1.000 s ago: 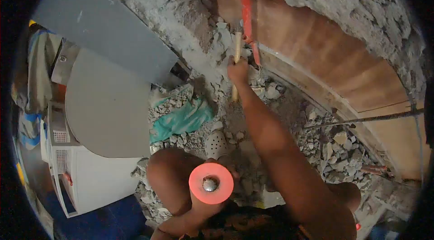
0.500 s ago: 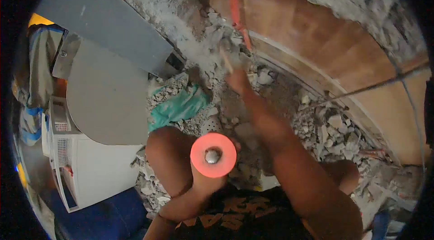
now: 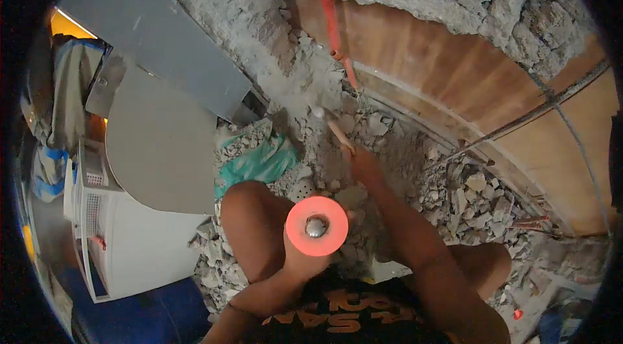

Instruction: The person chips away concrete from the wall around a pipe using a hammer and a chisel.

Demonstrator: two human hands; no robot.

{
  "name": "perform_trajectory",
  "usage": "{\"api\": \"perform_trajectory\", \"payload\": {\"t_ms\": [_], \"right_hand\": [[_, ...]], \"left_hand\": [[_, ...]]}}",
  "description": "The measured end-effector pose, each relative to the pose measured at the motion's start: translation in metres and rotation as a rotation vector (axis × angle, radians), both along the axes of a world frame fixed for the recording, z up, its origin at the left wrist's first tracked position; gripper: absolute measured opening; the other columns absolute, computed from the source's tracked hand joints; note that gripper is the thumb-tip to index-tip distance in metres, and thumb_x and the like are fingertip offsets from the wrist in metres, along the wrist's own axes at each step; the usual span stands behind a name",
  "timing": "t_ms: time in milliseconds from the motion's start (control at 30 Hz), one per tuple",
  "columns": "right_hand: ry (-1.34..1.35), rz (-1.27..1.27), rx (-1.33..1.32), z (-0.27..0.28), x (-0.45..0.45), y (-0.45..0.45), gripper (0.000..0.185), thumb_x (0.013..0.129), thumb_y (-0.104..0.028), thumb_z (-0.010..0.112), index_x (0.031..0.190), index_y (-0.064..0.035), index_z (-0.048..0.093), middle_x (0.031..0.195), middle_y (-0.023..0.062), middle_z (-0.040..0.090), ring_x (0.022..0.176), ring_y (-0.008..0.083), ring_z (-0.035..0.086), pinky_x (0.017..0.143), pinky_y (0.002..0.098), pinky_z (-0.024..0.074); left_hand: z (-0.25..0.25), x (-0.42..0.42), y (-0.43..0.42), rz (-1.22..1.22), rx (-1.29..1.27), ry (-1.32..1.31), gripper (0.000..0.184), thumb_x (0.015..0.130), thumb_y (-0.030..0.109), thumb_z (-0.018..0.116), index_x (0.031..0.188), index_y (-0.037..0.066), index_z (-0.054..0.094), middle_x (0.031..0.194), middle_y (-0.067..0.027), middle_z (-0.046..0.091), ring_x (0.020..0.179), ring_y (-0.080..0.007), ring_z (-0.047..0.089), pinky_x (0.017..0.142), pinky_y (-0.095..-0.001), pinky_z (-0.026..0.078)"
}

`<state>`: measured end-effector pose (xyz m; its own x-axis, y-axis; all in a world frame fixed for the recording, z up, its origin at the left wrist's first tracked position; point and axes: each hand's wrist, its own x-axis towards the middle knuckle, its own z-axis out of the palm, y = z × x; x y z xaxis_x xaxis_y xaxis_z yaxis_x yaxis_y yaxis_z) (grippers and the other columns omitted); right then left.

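Note:
My left hand (image 3: 306, 262) is closed around a chisel with a round pink hand guard (image 3: 295, 240). The chisel's domed metal striking end (image 3: 317, 227) points up at me through the guard, and its shaft and tip are hidden underneath. Farther out, my right hand (image 3: 366, 167) is wrapped round the wooden handle of a hammer (image 3: 341, 135). The hammer's head lies over the dusty rubble, away from the chisel and short of the broken concrete. A grey shoe with holes (image 3: 302, 189) shows just beyond the guard.
Broken concrete (image 3: 480, 13) overhangs brown boards (image 3: 415, 39), with bare rebar (image 3: 551, 103) crossing at right. Rubble (image 3: 480, 198) covers the ground. A green sack (image 3: 256, 164) holds debris. At left stand a grey panel (image 3: 162, 143), a white cabinet (image 3: 143, 247) and a grey beam (image 3: 162, 33).
My right hand and the hammer have come back toward my body from near the red strip. The chisel stays in my left hand, and the view has shifted slightly.

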<state>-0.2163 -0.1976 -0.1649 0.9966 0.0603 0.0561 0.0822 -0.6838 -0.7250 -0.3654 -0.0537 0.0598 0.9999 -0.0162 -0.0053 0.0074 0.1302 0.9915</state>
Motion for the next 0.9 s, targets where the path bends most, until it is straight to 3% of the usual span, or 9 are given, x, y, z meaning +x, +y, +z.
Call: {"api": "perform_trajectory", "payload": {"t_ms": [33, 100, 300, 400, 533, 633, 733, 833, 900], "right_hand": [[0.099, -0.003, 0.157, 0.024, 0.025, 0.010, 0.047, 0.093, -0.044, 0.052, 0.088, 0.0016, 0.064, 0.076, 0.0256, 0.062, 0.069, 0.0428, 0.062, 0.063, 0.0520, 0.0482], [-0.310, -0.041, 0.188, 0.029, 0.071, 0.037, 0.041, 0.095, -0.040, 0.052, 0.089, 0.0000, 0.061, 0.072, 0.0263, 0.061, 0.067, 0.0461, 0.060, 0.062, 0.0552, 0.0463], [-0.347, -0.041, 0.133, 0.100, 0.161, 0.066, 0.041, 0.096, -0.039, 0.049, 0.100, 0.0008, 0.058, 0.076, 0.0250, 0.064, 0.069, 0.0468, 0.062, 0.061, 0.0531, 0.0491], [-0.110, 0.025, 0.316, 0.010, 0.176, 0.038, 0.051, 0.098, -0.043, 0.043, 0.111, 0.0032, 0.059, 0.082, 0.0253, 0.065, 0.070, 0.0429, 0.064, 0.061, 0.0490, 0.0517], [0.336, -0.004, -0.125, -0.074, 0.112, 0.014, 0.051, 0.099, -0.044, 0.039, 0.101, 0.0005, 0.063, 0.076, 0.0185, 0.064, 0.064, 0.0364, 0.062, 0.060, 0.0482, 0.0495], [-0.034, 0.128, -0.143, -0.103, 0.046, -0.004, 0.054, 0.100, -0.046, 0.036, 0.097, 0.0015, 0.062, 0.073, 0.0211, 0.062, 0.062, 0.0384, 0.060, 0.058, 0.0491, 0.0471], [0.393, -0.036, 0.059, -0.067, 0.008, 0.003, 0.056, 0.100, -0.047, 0.035, 0.091, 0.0024, 0.060, 0.073, 0.0229, 0.061, 0.062, 0.0395, 0.060, 0.056, 0.0490, 0.0464], [-0.115, 0.012, 0.200, -0.024, 0.043, 0.028, 0.051, 0.100, -0.044, 0.039, 0.086, 0.0010, 0.058, 0.070, 0.0241, 0.060, 0.064, 0.0438, 0.059, 0.058, 0.0505, 0.0461], [-0.084, -0.034, 0.271, 0.035, 0.090, 0.054, 0.043, 0.098, -0.039, 0.045, 0.097, 0.0022, 0.057, 0.074, 0.0262, 0.062, 0.068, 0.0453, 0.061, 0.062, 0.0516, 0.0487]], "left_hand": [[0.000, 0.000, 0.000, -0.003, -0.070, 0.033, 0.030, 0.075, -0.008, 0.066, 0.103, 0.000, 0.061, 0.101, -0.0084, 0.067, 0.093, -0.0163, 0.064, 0.083, -0.0304, 0.051], [0.003, 0.000, 0.002, -0.014, -0.133, 0.078, 0.030, 0.075, -0.009, 0.066, 0.104, 0.000, 0.061, 0.101, -0.0088, 0.067, 0.094, -0.0165, 0.064, 0.084, -0.0305, 0.051], [0.008, 0.014, 0.013, 0.064, 0.033, 0.145, 0.032, 0.074, -0.010, 0.067, 0.104, -0.001, 0.060, 0.101, -0.0094, 0.067, 0.095, -0.0178, 0.064, 0.084, -0.0308, 0.051], [-0.007, 0.019, 0.025, -0.038, 0.083, 0.108, 0.033, 0.074, -0.010, 0.067, 0.104, 0.000, 0.060, 0.102, -0.0094, 0.066, 0.096, -0.0182, 0.064, 0.085, -0.0316, 0.051], [-0.013, 0.021, 0.028, -0.056, -0.124, 0.032, 0.036, 0.074, -0.010, 0.067, 0.107, 0.001, 0.058, 0.105, -0.0094, 0.065, 0.098, -0.0187, 0.063, 0.085, -0.0318, 0.051], [-0.004, 0.020, 0.025, -0.036, -0.054, 0.079, 0.037, 0.074, -0.010, 0.067, 0.108, 0.001, 0.057, 0.105, -0.0095, 0.065, 0.098, -0.0189, 0.062, 0.085, -0.0317, 0.051], [-0.003, 0.008, 0.031, -0.090, 0.169, 0.121, 0.037, 0.074, -0.010, 0.066, 0.108, 0.001, 0.057, 0.104, -0.0095, 0.065, 0.098, -0.0186, 0.063, 0.085, -0.0316, 0.051], [-0.008, 0.007, 0.032, -0.135, 0.280, 0.060, 0.037, 0.074, -0.009, 0.067, 0.108, 0.001, 0.056, 0.102, -0.0096, 0.065, 0.095, -0.0188, 0.063, 0.084, -0.0313, 0.051], [-0.006, 0.010, 0.031, -0.148, 0.324, 0.048, 0.038, 0.074, -0.009, 0.068, 0.108, 0.001, 0.056, 0.102, -0.0103, 0.064, 0.094, -0.0202, 0.063, 0.084, -0.0316, 0.051]]}}
